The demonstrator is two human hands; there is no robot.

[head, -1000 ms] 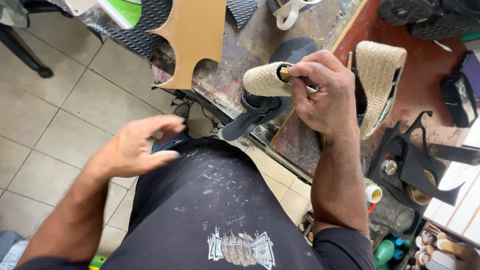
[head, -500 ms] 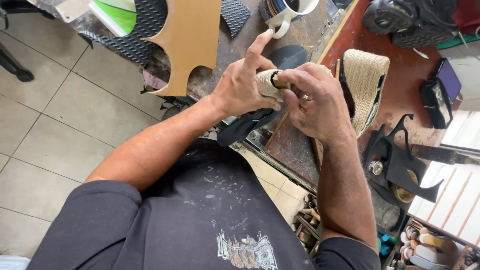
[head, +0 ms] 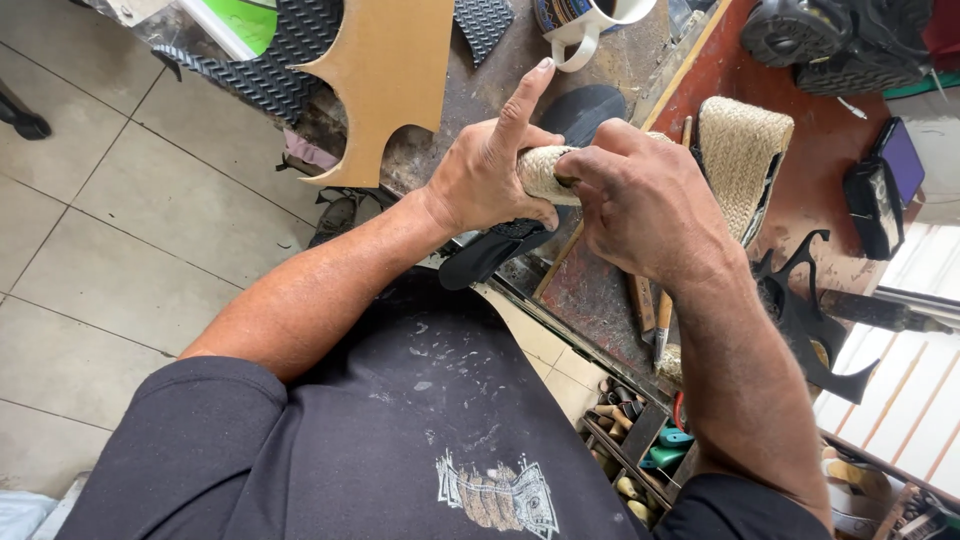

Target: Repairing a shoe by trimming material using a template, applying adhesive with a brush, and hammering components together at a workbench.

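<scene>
Two hands: both on one rope-wrapped wedge sole [head: 545, 170], held above the workbench edge [head: 600, 290].
Left hand [head: 485, 180]: curled round the sole's left end, index finger stretched straight up.
Right hand [head: 645, 205]: closed over the sole's right side, fingertips pressing its top.
Beneath: dark flat sole piece [head: 495, 250].
Right of hands: second jute wedge [head: 740, 160] on the red bench.
Far edge: mug [head: 590, 20], tan cardboard pattern [head: 385, 70].
</scene>
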